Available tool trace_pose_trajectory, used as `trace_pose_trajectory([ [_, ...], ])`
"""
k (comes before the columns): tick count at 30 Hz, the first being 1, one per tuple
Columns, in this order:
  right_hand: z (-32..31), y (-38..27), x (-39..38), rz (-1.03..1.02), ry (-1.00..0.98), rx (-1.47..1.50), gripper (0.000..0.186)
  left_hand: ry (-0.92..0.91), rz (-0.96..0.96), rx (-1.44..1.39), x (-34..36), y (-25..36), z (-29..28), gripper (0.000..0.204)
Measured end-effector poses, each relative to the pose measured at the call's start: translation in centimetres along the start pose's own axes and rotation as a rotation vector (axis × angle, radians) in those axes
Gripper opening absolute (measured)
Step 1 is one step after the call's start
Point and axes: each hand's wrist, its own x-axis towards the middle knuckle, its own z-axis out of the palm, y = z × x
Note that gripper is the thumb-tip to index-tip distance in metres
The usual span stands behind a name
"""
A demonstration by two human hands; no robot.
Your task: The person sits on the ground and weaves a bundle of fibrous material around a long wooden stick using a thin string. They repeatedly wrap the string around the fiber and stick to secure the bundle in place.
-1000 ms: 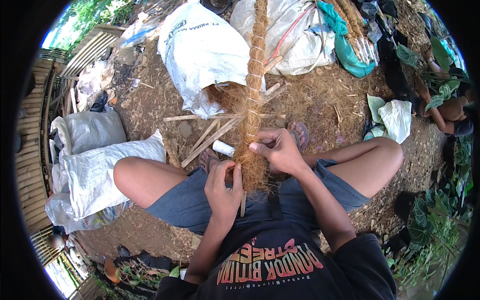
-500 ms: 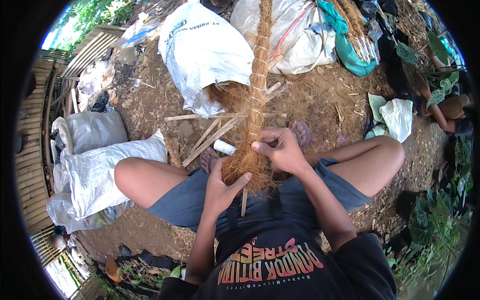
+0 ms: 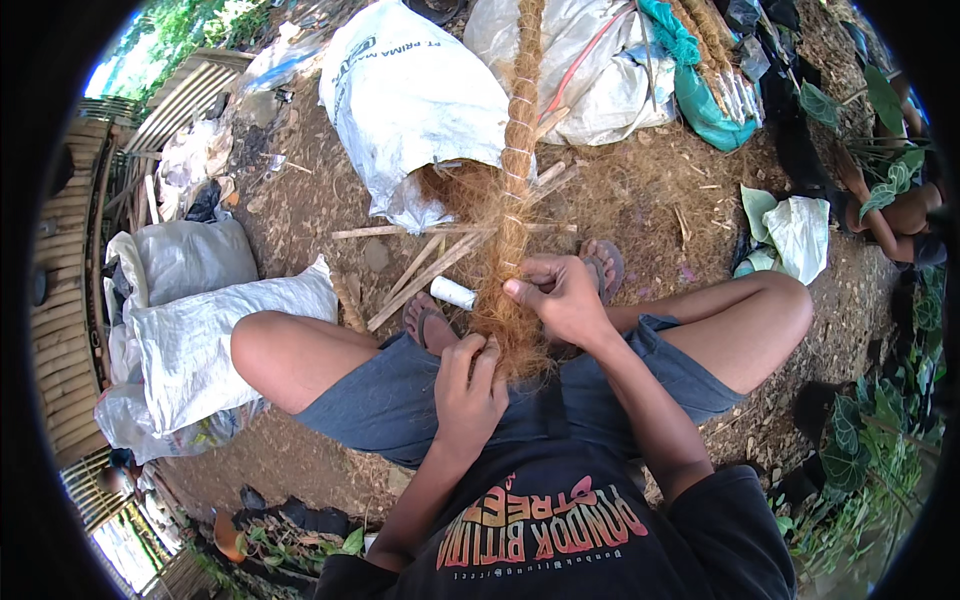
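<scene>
A long pole wrapped in brown coir [image 3: 519, 140], bound with spiralling white string, runs from the top of the view down between my knees. Its lower end is a loose, shaggy tuft of coir fibre [image 3: 508, 335]. My right hand [image 3: 568, 305] is closed at the pole's right side, thumb and forefinger pinched together against the coir; any string between them is too fine to see. Lower down, my left hand [image 3: 470, 390] has its fingers curled into the left edge of the loose tuft. A white roll [image 3: 453, 292] lies on the ground just left of the pole.
Thin wooden slats [image 3: 430, 278] lie crossed beyond my feet. A white sack [image 3: 410, 100] spills coir toward me. More stuffed sacks [image 3: 230, 345] lean at the left. A green bundle [image 3: 710, 105] holds more coir poles. Another person's arm [image 3: 875, 205] shows at the far right.
My left hand has gone from cupping the tuft with the thumb spread to curled fingers in the fibre. The tuft looks narrower, and the stick end below it no longer shows.
</scene>
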Motion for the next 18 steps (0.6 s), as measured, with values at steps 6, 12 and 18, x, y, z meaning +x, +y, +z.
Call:
trace_pose_trajectory([
  [6, 0.6, 0.5, 0.0, -0.008, 0.046, 0.123, 0.019, 0.066, -0.193, -0.055, 0.4, 0.9, -0.7, 0.025],
  [12, 0.3, -0.9, -0.4, -0.013, -0.019, 0.146, 0.022, 0.009, -0.436, -0.301, 1.5, -1.6, -1.9, 0.033],
  [18, 0.8, -1.2, -0.6, -0.061, 0.002, 0.183, 0.019, -0.156, -0.805, -1.01, 1.0, -2.2, -1.5, 0.039],
])
